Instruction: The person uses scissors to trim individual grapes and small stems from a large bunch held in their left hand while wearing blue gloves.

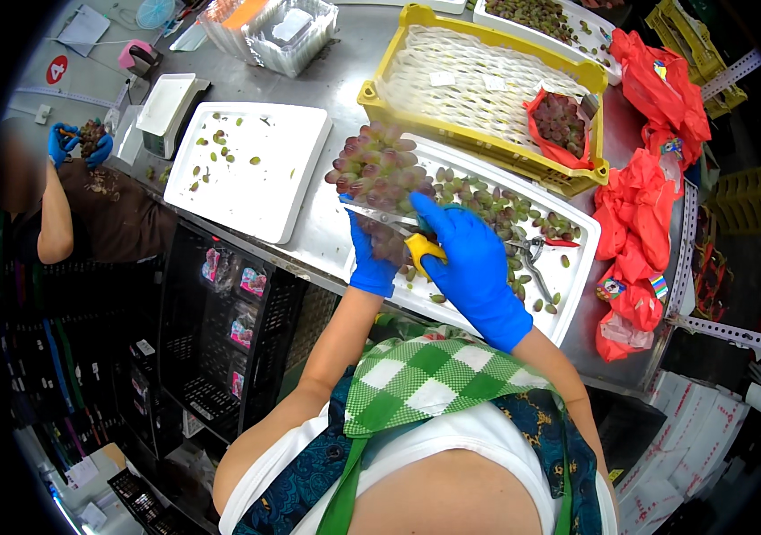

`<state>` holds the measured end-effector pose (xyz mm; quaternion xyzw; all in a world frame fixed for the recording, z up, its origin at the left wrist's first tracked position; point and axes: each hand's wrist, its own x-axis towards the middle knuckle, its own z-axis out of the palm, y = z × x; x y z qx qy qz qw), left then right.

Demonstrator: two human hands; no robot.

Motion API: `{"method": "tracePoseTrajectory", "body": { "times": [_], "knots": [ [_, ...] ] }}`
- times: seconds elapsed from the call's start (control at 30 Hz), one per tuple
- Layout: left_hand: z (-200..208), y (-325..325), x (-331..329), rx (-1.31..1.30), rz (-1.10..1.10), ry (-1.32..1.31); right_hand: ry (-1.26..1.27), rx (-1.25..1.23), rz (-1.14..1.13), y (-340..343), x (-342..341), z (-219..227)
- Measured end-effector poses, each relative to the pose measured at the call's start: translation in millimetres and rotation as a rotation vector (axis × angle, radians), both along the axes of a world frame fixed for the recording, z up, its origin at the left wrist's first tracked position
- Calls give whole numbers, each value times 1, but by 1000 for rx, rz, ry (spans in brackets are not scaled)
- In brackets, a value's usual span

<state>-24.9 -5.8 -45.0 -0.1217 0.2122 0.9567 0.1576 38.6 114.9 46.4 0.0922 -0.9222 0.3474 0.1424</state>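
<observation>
My left hand [370, 263], in a blue glove, is closed around the lower part of a bunch of reddish-green grapes [376, 169], held up over the table. Yellow-handled scissors [421, 252] are in my gloved right hand [474, 263]. Their metal blades cross the bunch just above my left fingers; whether they bite on a stem cannot be made out. Beneath both hands lies a white tray [577, 299] strewn with loose grapes [501, 209]. Pruning shears [537, 267] with a red handle rest in it, to the right of my right hand.
Left stands another white tray [264, 192] with scattered grapes, beside a scale [171, 102]. Behind my hands is a yellow crate [479, 138] holding netting and a red-bagged bunch [559, 123]. Red bags [630, 232] line the right edge. A co-worker's gloved hands [77, 147] hold grapes, far left.
</observation>
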Motion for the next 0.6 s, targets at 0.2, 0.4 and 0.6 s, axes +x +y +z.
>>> {"method": "tracePoseTrajectory", "body": {
  "times": [0.2, 0.4, 0.6],
  "knots": [
    [5, -1, -5, 191, -111, 165, -134, -359, 20, 0, -4, -17],
    [11, -1, -9, 158, -77, 247, -530, -1049, -53, 20, -8, -8],
    [19, -2, -17, 86, 14, 368, -109, -18, -4, 53, 6, 17]
  ]
}}
